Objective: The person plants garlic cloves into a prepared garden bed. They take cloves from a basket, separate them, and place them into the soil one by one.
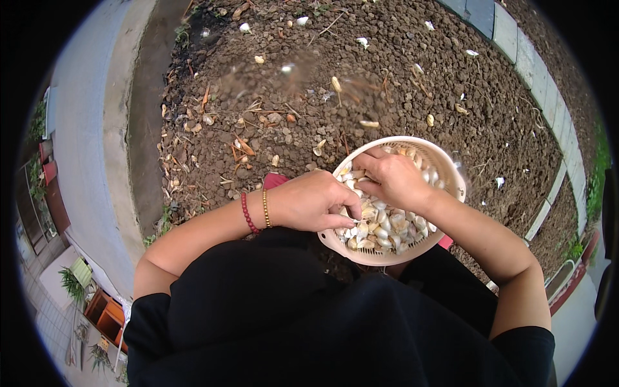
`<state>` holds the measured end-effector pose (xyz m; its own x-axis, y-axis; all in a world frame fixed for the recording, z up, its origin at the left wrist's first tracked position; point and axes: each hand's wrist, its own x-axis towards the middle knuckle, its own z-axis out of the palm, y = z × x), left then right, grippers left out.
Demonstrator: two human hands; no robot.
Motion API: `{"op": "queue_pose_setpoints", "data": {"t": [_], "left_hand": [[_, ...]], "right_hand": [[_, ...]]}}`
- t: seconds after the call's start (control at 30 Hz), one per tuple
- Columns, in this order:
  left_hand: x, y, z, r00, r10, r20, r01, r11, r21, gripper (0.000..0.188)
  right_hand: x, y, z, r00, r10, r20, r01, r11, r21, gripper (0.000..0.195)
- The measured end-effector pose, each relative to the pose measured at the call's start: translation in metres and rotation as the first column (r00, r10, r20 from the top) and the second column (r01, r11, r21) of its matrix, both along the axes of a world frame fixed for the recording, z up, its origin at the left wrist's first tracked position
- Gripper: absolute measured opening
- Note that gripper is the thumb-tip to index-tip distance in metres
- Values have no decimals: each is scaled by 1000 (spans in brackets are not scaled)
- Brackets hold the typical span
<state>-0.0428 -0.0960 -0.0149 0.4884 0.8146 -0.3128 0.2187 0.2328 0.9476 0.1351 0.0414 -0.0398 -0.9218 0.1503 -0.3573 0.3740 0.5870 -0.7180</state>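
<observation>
A pale pink plastic colander [455, 176] sits tilted close before me, holding many loose garlic cloves [382, 227] in whitish skins. Over its left rim comes my left hand [319, 200], thumb and forefinger pinched on a small whitish piece of garlic. My right hand [396, 176] reaches inside from the right, its fingers down among the cloves near the far left wall. Those fingertips are partly hidden, so whether they grip a clove cannot be told. Two bead bracelets [256, 210], red and gold-coloured, circle my left wrist.
Crumbly brown soil [300, 111] spreads ahead, scattered with peanut shells [336, 84], dry leaf bits and white scraps [362, 42]. A concrete ledge [116, 111] borders it on the left, a row of pale slabs [537, 72] on the right. Potted plants [72, 285] stand at far left.
</observation>
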Motion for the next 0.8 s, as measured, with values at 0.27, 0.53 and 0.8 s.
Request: {"op": "queue_pose_setpoints", "data": {"t": [0.27,0.53,0.8], "left_hand": [[-16,10,4,871,484,85,-447,852,-272,14],[-17,20,2,823,549,144,-487,813,-317,26],[3,26,3,653,579,488,-51,676,-735,61]], "right_hand": [[7,6,11,971,179,159,-177,984,-31,29],[6,14,38,982,-178,60,187,908,-376,20],[-4,6,69,966,-258,-1,229,861,-454,19]]}}
